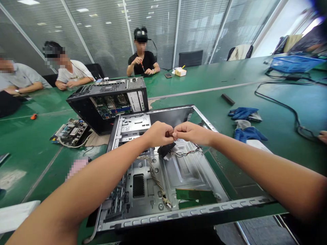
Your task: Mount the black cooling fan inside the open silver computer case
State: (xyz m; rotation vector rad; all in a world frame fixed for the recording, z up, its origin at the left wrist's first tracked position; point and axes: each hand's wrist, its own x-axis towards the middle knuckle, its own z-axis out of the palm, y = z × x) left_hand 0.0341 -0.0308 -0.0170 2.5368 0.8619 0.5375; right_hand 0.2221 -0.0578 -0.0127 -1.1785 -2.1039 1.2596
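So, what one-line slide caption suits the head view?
Left hand and right hand held close together over an open computer case on a green table, a second case behind.

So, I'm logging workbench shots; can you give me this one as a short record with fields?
Left hand: fingers pinched, up against the right's
Right hand: fingers pinched; anything held is hidden
Beneath both: open computer case, lying flat, cable bundle inside
Behind it: second computer case, standing, its open side toward the camera
Left: circuit board on the green table
Right: blue-and-grey gloves
Across: person in black, holding an orange-handled tool
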